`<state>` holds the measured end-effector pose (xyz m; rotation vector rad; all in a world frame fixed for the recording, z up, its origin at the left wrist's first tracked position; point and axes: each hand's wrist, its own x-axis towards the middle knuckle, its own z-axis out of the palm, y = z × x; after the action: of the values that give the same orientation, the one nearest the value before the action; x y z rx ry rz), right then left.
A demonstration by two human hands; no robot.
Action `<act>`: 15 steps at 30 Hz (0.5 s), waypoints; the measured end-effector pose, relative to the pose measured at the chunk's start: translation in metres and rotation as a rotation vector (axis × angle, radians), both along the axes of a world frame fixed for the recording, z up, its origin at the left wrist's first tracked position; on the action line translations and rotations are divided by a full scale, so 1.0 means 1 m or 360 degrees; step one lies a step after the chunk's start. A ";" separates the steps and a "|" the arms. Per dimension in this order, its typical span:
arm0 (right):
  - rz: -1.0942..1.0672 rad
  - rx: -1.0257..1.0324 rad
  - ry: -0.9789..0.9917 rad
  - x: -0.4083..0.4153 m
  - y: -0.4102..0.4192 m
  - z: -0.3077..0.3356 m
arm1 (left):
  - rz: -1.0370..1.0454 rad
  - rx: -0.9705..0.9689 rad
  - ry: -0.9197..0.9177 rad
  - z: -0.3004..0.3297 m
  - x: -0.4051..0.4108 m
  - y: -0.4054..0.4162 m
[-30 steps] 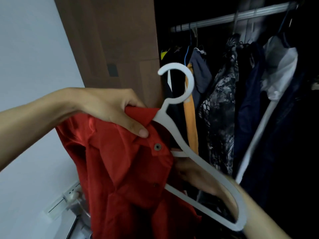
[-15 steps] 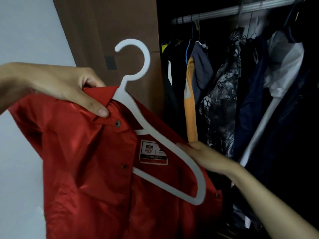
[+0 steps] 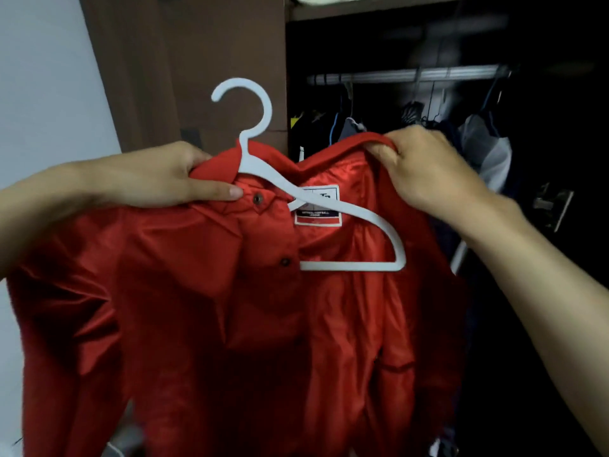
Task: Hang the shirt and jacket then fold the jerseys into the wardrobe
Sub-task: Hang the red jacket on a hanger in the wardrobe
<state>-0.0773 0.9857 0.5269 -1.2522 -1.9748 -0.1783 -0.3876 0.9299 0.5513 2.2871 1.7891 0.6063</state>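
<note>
Wardrobe (image 3: 379,44), open and dark inside, brown door panel at its left edge; a metal rail (image 3: 405,75) runs across the top with dark and pale garments (image 3: 487,150) hanging from it. White wall (image 3: 43,77) on the left

Item held: red jacket (image 3: 204,308), satin sheen, snap buttons down the placket, a woven label inside the neck. You hold it up in front of the wardrobe, below rail height, its lower part out of frame

Item: white plastic hanger (image 3: 263,169), hook upright and free of the rail. One arm is tucked under the jacket's collar side by your left hand; the other arm and the bottom bar lie bare against the lining, not yet inside the shoulder

Your left hand (image 3: 158,179): clasping the collar and shoulder, thumb laid along the fabric by the top snap

Your right hand (image 3: 425,169): fingers curled round the opposite collar edge, lifting it above the bare hanger arm

Handling, as a judgement: soft, light and probably slippery, so it will likely slide off a smooth hanger if it sits unevenly. Keep your grip at the collar seams, where the cloth is doubled and firmest. Draw the right shoulder over the exposed arm, then take the hanger by its neck to lift the hook to the rail
</note>
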 end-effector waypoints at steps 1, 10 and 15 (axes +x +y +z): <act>-0.0026 0.0022 -0.0057 0.004 -0.002 0.008 | -0.0027 0.0042 -0.0038 -0.002 0.000 0.003; -0.0124 -0.0085 -0.0038 0.014 -0.021 0.024 | 0.0004 0.0337 0.0027 -0.005 0.021 0.016; 0.0081 -0.0205 0.0183 -0.023 -0.015 0.004 | -0.0120 0.0130 -0.0198 -0.033 0.062 0.030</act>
<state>-0.0999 0.9705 0.5305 -1.2631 -1.9413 0.0462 -0.3258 0.9597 0.5187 2.3014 1.6434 0.8028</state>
